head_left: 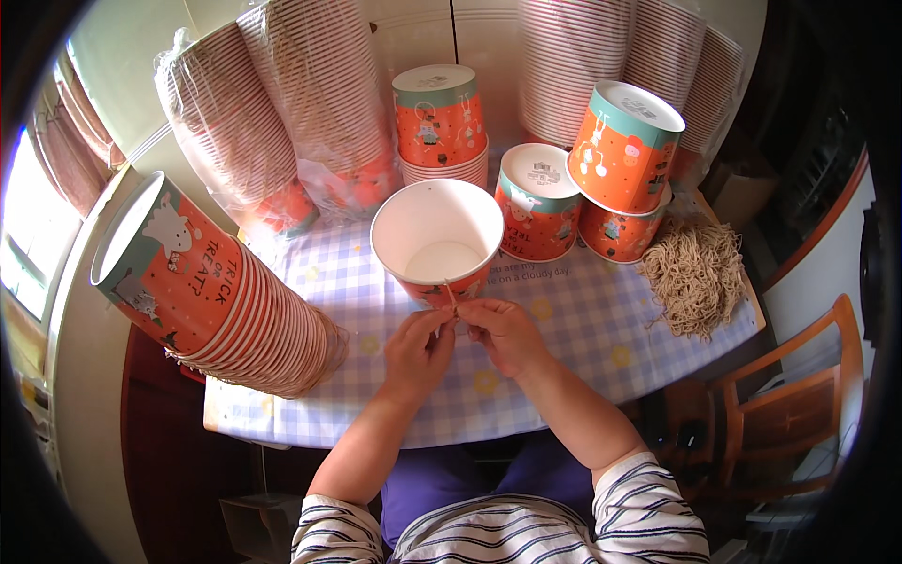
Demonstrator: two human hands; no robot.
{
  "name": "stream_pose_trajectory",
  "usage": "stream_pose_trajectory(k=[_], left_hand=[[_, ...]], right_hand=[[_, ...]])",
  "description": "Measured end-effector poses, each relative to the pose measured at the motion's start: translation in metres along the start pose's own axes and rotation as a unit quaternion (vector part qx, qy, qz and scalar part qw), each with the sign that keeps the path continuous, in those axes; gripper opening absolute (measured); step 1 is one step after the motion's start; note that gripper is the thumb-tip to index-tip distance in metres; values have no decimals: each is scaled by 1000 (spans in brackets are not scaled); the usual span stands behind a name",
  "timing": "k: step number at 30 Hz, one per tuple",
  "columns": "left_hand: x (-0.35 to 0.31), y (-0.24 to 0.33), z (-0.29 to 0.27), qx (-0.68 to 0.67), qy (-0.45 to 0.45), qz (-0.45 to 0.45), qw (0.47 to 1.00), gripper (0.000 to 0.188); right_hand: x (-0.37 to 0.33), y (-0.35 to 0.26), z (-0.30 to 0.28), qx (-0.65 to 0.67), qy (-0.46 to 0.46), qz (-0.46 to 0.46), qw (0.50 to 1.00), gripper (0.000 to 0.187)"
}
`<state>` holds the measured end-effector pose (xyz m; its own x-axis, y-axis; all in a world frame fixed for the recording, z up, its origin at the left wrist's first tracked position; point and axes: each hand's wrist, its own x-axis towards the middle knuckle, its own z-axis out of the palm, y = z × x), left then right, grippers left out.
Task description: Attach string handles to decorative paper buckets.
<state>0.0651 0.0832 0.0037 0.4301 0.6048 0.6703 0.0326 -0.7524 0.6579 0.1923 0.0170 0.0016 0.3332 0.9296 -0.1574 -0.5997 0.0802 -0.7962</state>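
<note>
An open orange paper bucket [438, 214] with a white inside stands upright in the middle of the table. Right at its near side, my left hand [419, 350] and my right hand [504, 335] meet with fingertips pinched together. Between them is a thin tan cord [450, 294], whose short end rises against the bucket's near rim. Whether the cord passes through the bucket wall is hidden by my fingers. To the right lies a loose tangled heap of tan cords [693, 280].
A tall leaning stack of nested buckets [221, 291] stands at left. Upside-down buckets [438, 117] [537, 202] [628, 148] stand behind and to the right. Plastic-wrapped bucket stacks [315, 85] line the back. A checked cloth [564, 376] covers the table; a wooden chair [789, 404] is at right.
</note>
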Motion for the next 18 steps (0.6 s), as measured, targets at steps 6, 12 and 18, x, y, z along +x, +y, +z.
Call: stream_pose_trajectory(k=[6, 12, 18], left_hand=[[-1, 2, -2, -97, -15, -156, 983, 13], [0, 0, -1, -207, -27, -228, 951, 8], [6, 4, -4, -286, -23, -279, 916, 8]], right_hand=[[3, -3, 1, 15, 0, 6, 1000, 15], [5, -1, 2, -4, -11, -22, 1000, 13], [5, -5, 0, 0, -14, -39, 999, 9]])
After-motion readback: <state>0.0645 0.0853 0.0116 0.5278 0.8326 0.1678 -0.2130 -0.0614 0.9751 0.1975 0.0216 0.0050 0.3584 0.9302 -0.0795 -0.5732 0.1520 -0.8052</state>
